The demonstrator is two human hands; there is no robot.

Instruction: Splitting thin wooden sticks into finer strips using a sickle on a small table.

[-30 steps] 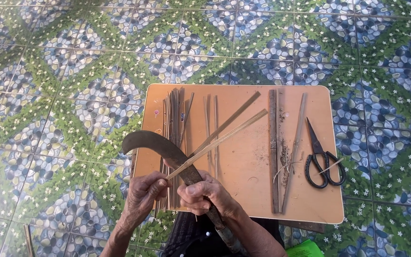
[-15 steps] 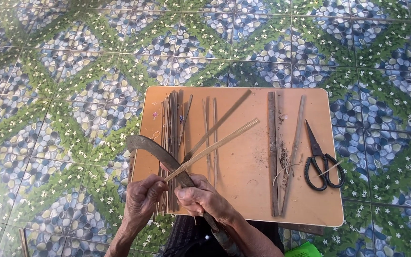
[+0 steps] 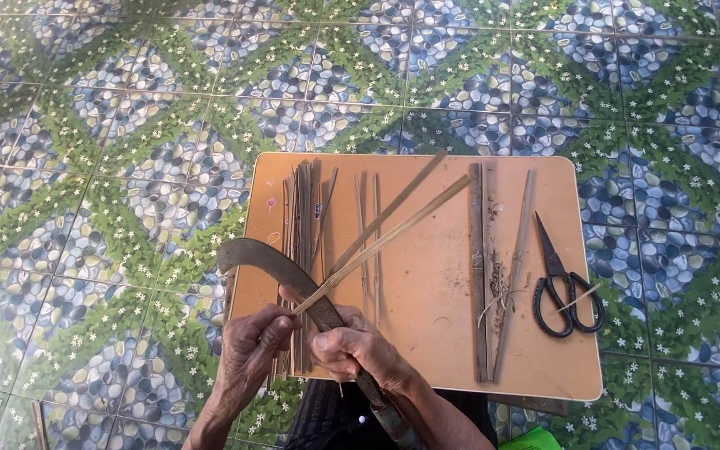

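My right hand (image 3: 352,350) grips a curved sickle-like knife (image 3: 272,262) by the base of its blade; the blade arcs up and left over the small orange table (image 3: 435,275). My left hand (image 3: 252,346) pinches the near end of a long pale bamboo strip (image 3: 385,240). The strip runs up and right across the table and crosses the blade close to my fingers. The strip looks split in two, a darker half (image 3: 402,200) spreading above the paler one.
A bundle of thin dark bamboo slivers (image 3: 302,217) lies at the table's left. Two thicker sticks (image 3: 481,267) with shavings lie to the right of centre, and black scissors (image 3: 564,283) at the right edge. Patterned floor tiles (image 3: 127,167) surround the table. A green object (image 3: 535,439) shows at the bottom.
The far ends of the split strip have swung a little up and to the right. The knife's tip has shifted slightly. Both hands stay in the same grip.
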